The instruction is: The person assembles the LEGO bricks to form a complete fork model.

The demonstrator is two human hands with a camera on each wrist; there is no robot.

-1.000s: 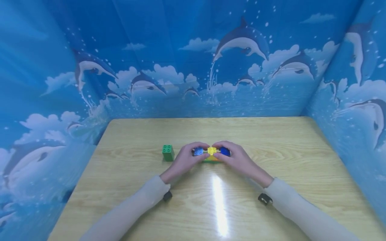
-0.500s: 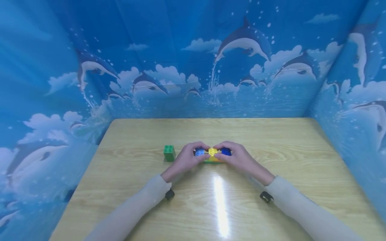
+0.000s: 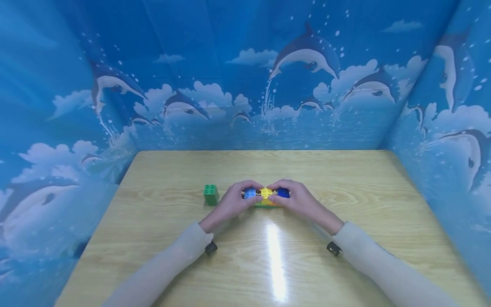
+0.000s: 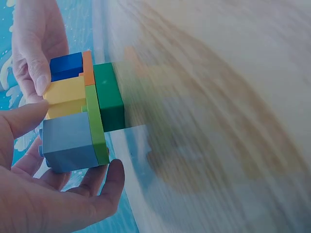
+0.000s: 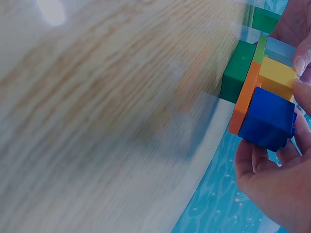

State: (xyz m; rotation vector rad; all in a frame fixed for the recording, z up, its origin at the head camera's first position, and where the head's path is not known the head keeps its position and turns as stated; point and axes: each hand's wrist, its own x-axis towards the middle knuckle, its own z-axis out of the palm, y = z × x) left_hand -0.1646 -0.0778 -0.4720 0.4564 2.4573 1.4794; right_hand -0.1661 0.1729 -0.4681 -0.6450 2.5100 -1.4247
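Note:
Both hands hold a structure of toy building bricks at mid-table. A green brick (image 4: pixel 109 97) forms its base, with a lime plate (image 4: pixel 97 126) and an orange plate (image 5: pixel 244 102) side by side above. On these stand a light blue brick (image 4: pixel 68 138) at left, a yellow brick (image 3: pixel 266 194) in the middle and a dark blue brick (image 5: pixel 267 116) at right. My left hand (image 3: pixel 233 200) reaches around the light blue end, its thumb and forefinger pinching the yellow brick. From the other side my right hand (image 3: pixel 301 200) pinches the yellow brick too, fingers curled behind the dark blue one.
A separate green block (image 3: pixel 211 195) stands upright on the wooden table (image 3: pixel 172 170), just left of my left hand. Blue dolphin-print curtains (image 3: pixel 215 51) rise behind the table and along both sides. A bright light reflection lies in front of the structure.
The head view shifts slightly. Both hands keep their hold on the brick structure, with no visible change in its parts.

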